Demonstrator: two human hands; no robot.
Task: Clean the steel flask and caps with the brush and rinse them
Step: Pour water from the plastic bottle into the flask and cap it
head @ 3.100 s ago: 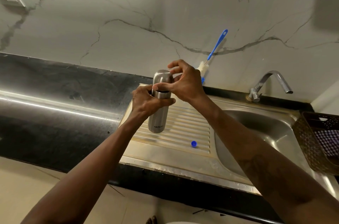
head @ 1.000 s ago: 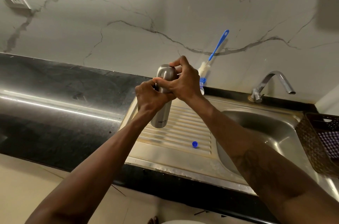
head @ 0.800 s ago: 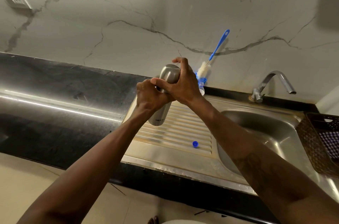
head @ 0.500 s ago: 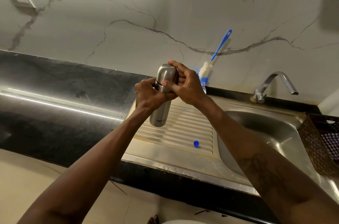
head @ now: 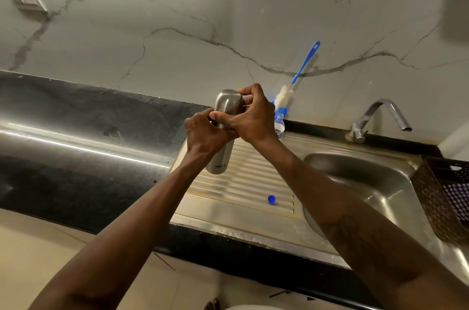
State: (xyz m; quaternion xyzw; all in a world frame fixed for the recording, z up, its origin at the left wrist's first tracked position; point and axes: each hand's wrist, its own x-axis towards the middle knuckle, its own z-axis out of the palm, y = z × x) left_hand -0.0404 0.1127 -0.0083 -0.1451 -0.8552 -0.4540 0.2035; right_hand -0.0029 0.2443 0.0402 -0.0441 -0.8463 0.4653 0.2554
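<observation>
With fingers of left hand wrapped round steel flask above drainboard and right hand clenched on its cap, counter-twist firmly, holding upright; afterwards fetch brush at two o'clock.

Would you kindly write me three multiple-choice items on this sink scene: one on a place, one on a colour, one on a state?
1. Where does the small blue cap lie? A) in the basin B) on the ridged drainboard C) in the basket
2. What colour is the handle of the brush? A) blue B) red C) green
3. What holds the steel flask? A) the counter B) one hand C) both hands

B: it rests on the ridges. A: the handle against the wall is blue. C: the left hand grips the body, the right hand the steel cap.
</observation>
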